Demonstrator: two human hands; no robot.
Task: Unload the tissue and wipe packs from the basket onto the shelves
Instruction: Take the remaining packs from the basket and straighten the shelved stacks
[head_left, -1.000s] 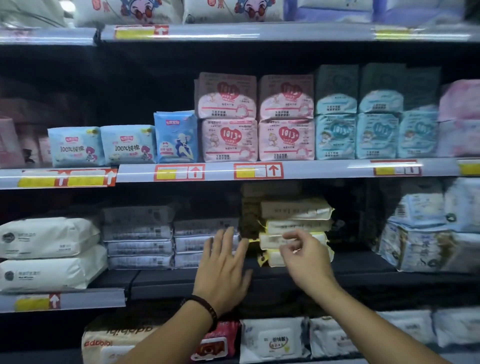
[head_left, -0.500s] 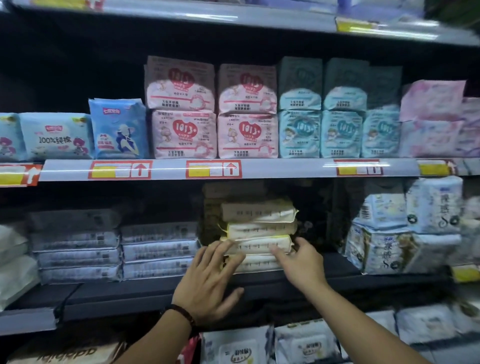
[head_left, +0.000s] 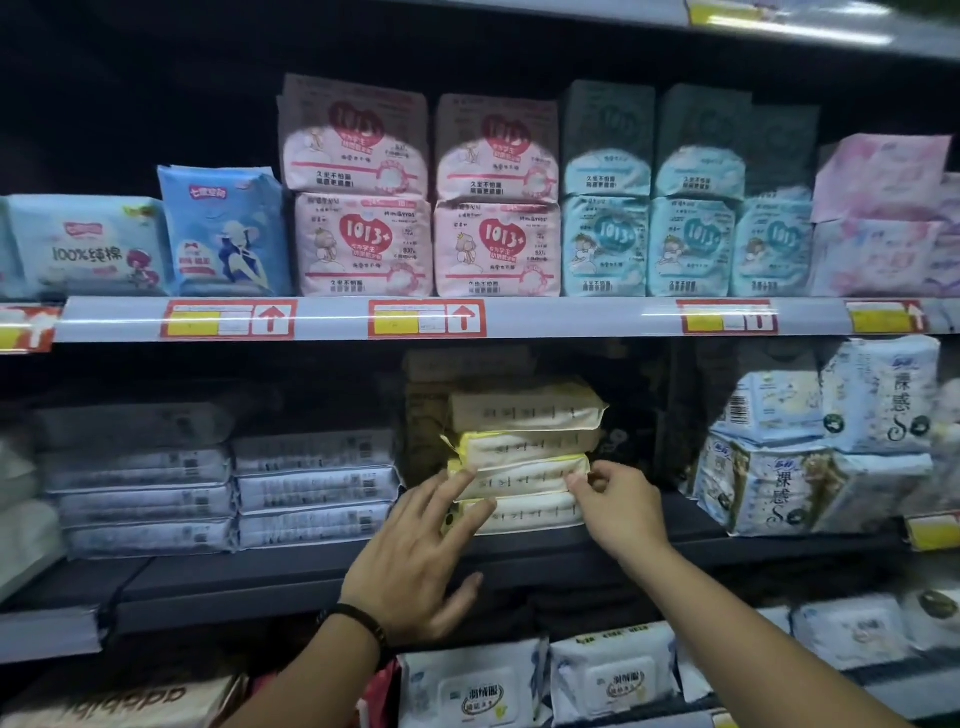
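Tissue packs (head_left: 524, 447), the cream-and-yellow ones, sit four high on the middle shelf (head_left: 311, 571), and both hands are on them. The left hand (head_left: 415, 566) is wide, fingers straight and fanned out, with the tips pressed flat against the left end of the two lower packs. The right hand (head_left: 618, 509) is narrow, fingers curled in, pinching the right-end seal of the yellow-edged pack (head_left: 519, 480), second from the bottom. My read is that the stack is getting squared up and nothing is being lifted.

Working out from the stack: at 9 o'clock are two flat piles of grey packs (head_left: 311, 488), just beside it. At 3 o'clock are the blue-and-white packs (head_left: 769, 493), with a dark gap between. At 12 o'clock, one shelf up, are the pink packs (head_left: 431, 244). At 6 o'clock, one shelf down, are the white wipe packs (head_left: 613, 680). The basket isn't in view, so no idea how much is left in it.

What I'd worry about: the pinched pack has two more sitting on it, and the top one already pokes out toward 3 o'clock. Tug that seal too hard and the slick wrappers could slide, so the top pair tips into the gap or off the front edge. The left hand only braces the bottom two, so nothing is stopping the upper ones. A thin seal could also just slip out of the pinch.
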